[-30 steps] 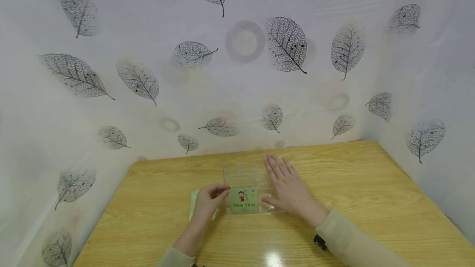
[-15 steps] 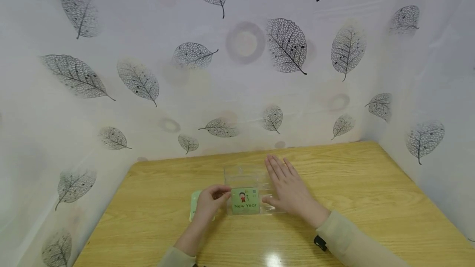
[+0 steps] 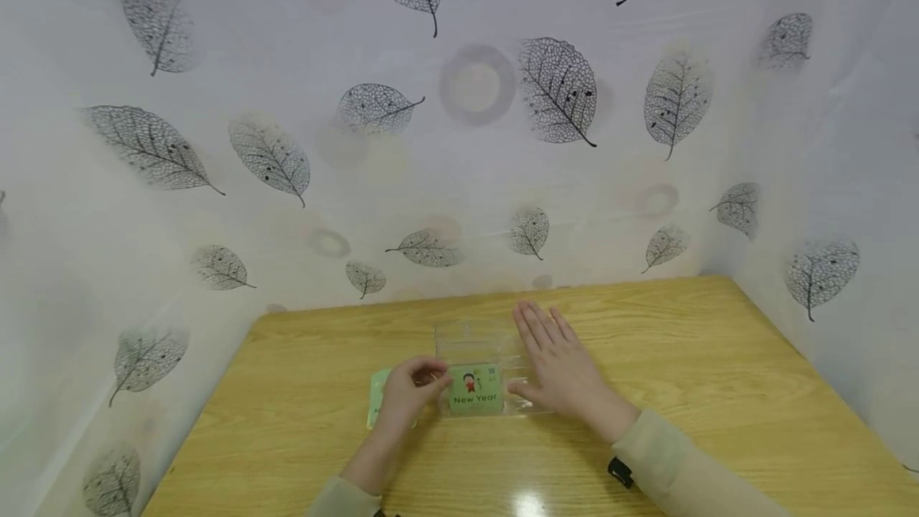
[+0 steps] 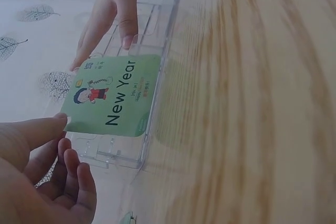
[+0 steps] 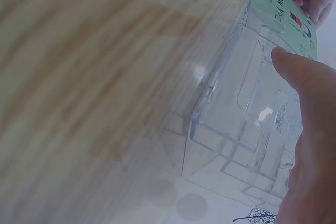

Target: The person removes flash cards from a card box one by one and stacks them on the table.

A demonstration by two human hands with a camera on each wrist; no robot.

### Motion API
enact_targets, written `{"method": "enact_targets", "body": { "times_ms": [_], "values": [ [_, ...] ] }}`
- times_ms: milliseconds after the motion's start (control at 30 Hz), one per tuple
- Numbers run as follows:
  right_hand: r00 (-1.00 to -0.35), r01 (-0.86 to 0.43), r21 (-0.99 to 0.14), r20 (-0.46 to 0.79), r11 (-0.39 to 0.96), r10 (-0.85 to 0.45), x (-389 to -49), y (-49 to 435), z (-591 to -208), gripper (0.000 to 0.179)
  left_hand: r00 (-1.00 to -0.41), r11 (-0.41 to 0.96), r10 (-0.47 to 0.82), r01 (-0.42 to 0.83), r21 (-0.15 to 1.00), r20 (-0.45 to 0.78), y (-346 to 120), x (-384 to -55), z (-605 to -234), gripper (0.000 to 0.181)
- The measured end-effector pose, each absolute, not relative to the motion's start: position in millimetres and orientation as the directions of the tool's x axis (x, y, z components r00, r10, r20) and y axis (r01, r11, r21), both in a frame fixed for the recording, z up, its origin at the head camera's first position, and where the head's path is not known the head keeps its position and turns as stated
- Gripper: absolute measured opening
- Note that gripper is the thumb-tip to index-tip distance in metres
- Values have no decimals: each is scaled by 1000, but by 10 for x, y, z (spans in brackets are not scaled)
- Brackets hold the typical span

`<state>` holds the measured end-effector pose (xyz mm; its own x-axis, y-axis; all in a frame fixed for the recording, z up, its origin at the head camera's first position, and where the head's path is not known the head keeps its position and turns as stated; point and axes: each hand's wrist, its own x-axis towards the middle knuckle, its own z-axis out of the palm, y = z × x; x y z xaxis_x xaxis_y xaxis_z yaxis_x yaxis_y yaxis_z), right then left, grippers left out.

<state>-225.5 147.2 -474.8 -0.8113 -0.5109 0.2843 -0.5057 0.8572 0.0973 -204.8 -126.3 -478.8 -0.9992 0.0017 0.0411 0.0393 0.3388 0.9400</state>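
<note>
A green "New Year" card point(image 3: 477, 389) with a small cartoon figure lies over the left part of a clear plastic holder point(image 4: 167, 30). My left hand point(image 3: 411, 389) pinches the card at its left edge, the thumb on top near a corner in the left wrist view. Flat along the holder's right side is my right hand point(image 3: 563, 369), its fingers stretched out and its thumb near the card. In the right wrist view the holder point(image 5: 215, 114) shows slots and cut-outs in front of the right thumb point(image 5: 294, 69).
Partly hidden behind the left hand, more green card point(image 3: 376, 397) lies on the wooden table point(image 3: 287, 389). A white curtain point(image 3: 459, 166) printed with leaves surrounds the table at the back and both sides. Light glares off the tabletop near the front.
The left thumb has shifted slightly right, further over the card's edge. The right hand and the holder stay nearly where they were.
</note>
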Motion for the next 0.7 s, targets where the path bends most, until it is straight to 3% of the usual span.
{"method": "enact_targets", "body": {
  "times_ms": [700],
  "values": [
    [-795, -506, 104, 327, 856, -510, -2276, 1485, -4828, 117, -999, 342, -11, 39, 939, 46, -1260, -2042, -4775, 12]
  ]
}}
